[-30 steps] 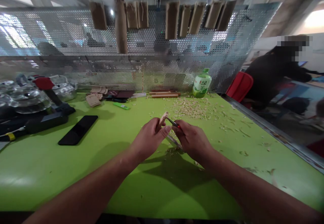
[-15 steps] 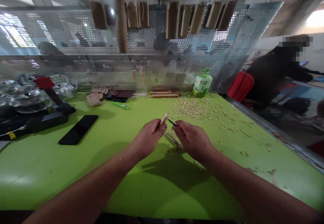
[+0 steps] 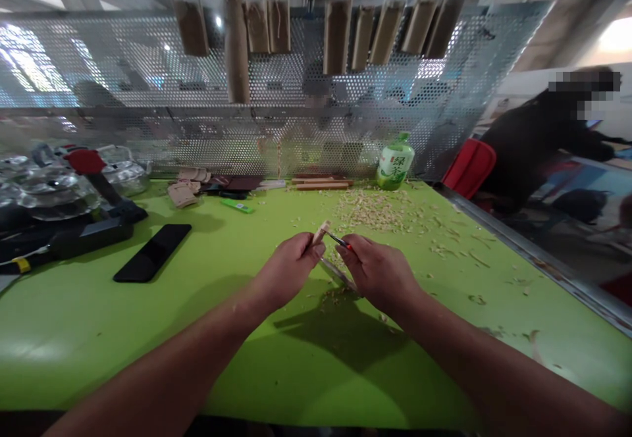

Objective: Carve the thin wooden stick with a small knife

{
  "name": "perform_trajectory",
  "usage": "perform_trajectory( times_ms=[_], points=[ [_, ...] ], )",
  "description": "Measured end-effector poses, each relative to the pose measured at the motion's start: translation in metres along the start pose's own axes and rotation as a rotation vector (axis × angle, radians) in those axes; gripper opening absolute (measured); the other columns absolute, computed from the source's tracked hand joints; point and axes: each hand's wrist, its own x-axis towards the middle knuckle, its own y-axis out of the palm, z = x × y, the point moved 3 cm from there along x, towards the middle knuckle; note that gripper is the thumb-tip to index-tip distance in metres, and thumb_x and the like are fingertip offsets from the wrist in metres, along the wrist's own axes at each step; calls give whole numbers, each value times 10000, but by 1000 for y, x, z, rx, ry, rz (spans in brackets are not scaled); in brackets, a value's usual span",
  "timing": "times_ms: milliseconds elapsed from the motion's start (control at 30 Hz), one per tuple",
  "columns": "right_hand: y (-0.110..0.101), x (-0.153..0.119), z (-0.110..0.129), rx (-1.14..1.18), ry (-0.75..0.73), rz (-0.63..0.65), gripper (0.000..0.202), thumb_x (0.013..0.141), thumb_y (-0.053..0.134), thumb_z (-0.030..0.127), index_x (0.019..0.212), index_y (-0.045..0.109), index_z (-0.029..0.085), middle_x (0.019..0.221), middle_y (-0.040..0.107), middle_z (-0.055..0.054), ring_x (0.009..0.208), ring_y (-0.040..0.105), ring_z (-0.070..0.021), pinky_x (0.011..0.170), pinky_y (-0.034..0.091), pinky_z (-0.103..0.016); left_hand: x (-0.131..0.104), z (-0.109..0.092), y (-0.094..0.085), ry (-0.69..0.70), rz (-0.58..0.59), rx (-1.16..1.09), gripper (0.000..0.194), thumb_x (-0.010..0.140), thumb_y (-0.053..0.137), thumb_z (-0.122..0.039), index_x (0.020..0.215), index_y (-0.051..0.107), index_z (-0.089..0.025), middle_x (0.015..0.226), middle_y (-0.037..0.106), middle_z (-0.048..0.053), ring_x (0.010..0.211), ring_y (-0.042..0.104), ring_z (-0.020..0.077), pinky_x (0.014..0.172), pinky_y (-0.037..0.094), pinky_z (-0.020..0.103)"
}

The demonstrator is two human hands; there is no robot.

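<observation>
Near the middle of the view, my left hand [image 3: 291,267] is closed on a small pale wooden piece [image 3: 322,228] whose upper end sticks out past the thumb. My right hand [image 3: 378,267] grips a thin tool with a dark tip and a red part [image 3: 340,241]; its tip is at the wooden piece, though contact is hard to make out. Below and between the hands is a long narrow strip [image 3: 338,272] that runs to my right palm; its far side is hidden. Pale shavings [image 3: 370,210] lie beyond my right hand.
On the green table [image 3: 148,351], a black phone [image 3: 153,253] lies left. A green bottle [image 3: 395,162], wooden strips [image 3: 322,185] and a green cutter [image 3: 237,206] stand or lie at the back. Metal kettles [image 3: 54,190] are far left. A person [image 3: 533,134] is beyond the right edge.
My hands and what they hold have hardly moved. The person at the right has shifted slightly to the right.
</observation>
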Motion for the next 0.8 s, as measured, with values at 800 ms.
perform_trajectory(
  times_ms=[800],
  points=[
    [20,5,-6,428,177,248,328,950,359,452,732,420,215,607,485,12,537,417,-120,496,247,-248,1,5,1,0,-23,79,356,877,493,-409,623,398,-179,581,318,-54,544,282,83,488,199,238]
  ],
)
